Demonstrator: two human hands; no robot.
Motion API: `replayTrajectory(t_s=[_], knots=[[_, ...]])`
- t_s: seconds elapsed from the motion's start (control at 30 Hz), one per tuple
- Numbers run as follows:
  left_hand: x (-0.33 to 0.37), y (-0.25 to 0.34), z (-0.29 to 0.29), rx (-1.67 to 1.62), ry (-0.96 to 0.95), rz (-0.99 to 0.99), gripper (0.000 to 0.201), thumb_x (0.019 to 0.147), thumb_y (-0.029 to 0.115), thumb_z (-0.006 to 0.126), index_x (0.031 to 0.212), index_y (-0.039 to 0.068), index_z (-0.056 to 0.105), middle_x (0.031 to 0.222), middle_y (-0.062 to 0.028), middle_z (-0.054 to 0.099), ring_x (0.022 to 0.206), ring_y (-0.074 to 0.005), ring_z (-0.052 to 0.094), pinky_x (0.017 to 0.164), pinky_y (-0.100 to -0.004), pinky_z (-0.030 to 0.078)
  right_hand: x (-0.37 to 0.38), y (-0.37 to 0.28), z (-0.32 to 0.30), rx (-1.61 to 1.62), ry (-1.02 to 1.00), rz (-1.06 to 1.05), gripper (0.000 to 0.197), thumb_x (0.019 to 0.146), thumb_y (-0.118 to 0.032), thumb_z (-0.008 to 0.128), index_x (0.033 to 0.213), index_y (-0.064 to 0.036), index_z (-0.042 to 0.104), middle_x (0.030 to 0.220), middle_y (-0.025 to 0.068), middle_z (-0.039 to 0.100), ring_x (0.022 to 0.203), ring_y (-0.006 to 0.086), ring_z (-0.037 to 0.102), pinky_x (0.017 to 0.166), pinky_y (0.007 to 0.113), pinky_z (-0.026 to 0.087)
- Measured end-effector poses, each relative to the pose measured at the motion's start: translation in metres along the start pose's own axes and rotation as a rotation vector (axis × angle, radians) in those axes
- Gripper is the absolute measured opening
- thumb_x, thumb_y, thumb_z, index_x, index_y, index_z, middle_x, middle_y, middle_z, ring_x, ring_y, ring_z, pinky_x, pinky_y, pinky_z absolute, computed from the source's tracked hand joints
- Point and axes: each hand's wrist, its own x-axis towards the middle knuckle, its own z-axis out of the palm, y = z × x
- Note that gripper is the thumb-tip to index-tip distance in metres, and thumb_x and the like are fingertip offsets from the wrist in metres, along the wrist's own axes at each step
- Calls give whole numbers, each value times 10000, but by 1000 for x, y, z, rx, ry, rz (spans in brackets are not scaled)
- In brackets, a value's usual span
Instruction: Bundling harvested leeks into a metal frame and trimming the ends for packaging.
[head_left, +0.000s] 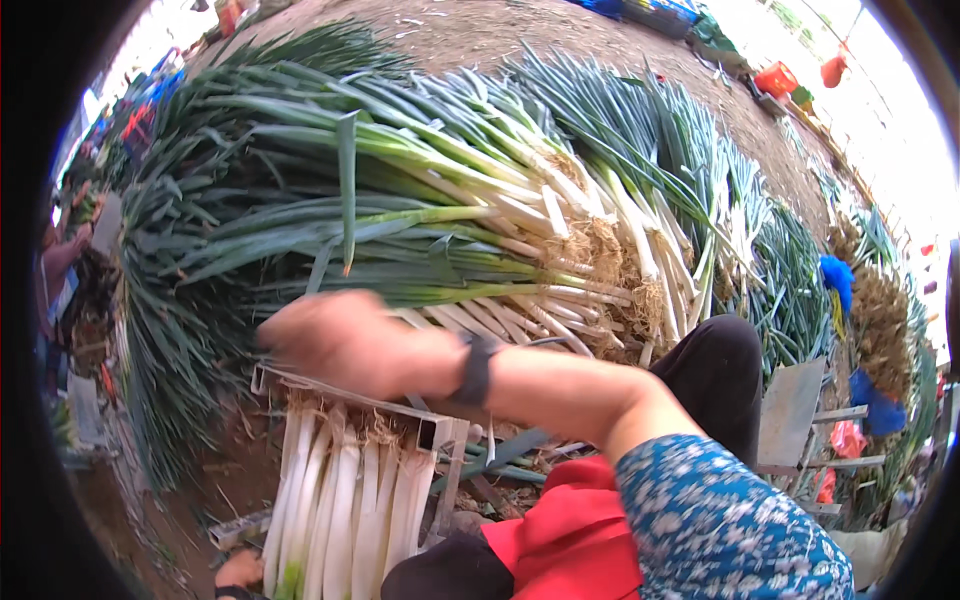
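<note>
My right hand (340,340) reaches across to the left, blurred by motion, at the lower edge of a big pile of leeks (430,200). Its forearm wears a black wristband (478,370), and I cannot make out whether its fingers hold anything. Under the hand, a bundle of trimmed white leek stalks (350,500) lies side by side in a metal frame (420,415). Only a bit of my left hand (240,570) shows at the bottom edge, against the lower end of that bundle; its grip is hidden.
More leek piles (790,290) stretch to the right, with a blue cloth (838,275) among them. A grey metal plate (790,410) stands by my knee. Another person (60,265) is at the far left. Orange crates (775,78) sit on the dirt ground behind.
</note>
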Motion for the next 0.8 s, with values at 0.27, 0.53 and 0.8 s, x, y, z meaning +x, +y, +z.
replayTrajectory(t_s=[0.27, 0.53, 0.8], knots=[[-79, 110, -46, -437, 435, -342, 420, 844, 288, 655, 1058, -73, 648, 957, -222, 690, 791, -279, 684, 724, -396, 537, -131, 186, -270, -773, -52, 1162, 304, 790, -124, 574, 1080, -47, 622, 1113, 196, 659, 1001, 340, 653, 840, 441, 531], [-120, 316, -70, -270, 823, 326, 386, 994, 264, 528, 1225, -41, 578, 1166, -170, 647, 1127, -316, 574, 975, -380, 435, -246, 287, -403, -1030, -75, 814, 429, 761, -327, 684, 877, 85, 670, 871, 271, 673, 863, 371, 666, 761, 424, 523], [-143, 510, -82, -594, 312, 360, 348, 987, 235, 543, 1287, 62, 576, 1311, -165, 562, 1233, -277, 515, 1018, -379, 410, -293, 322, -331, -298, 164, 1127, 432, 801, -288, 753, 1020, 62, 627, 899, 158, 661, 792, 296, 623, 659, 427, 484]])
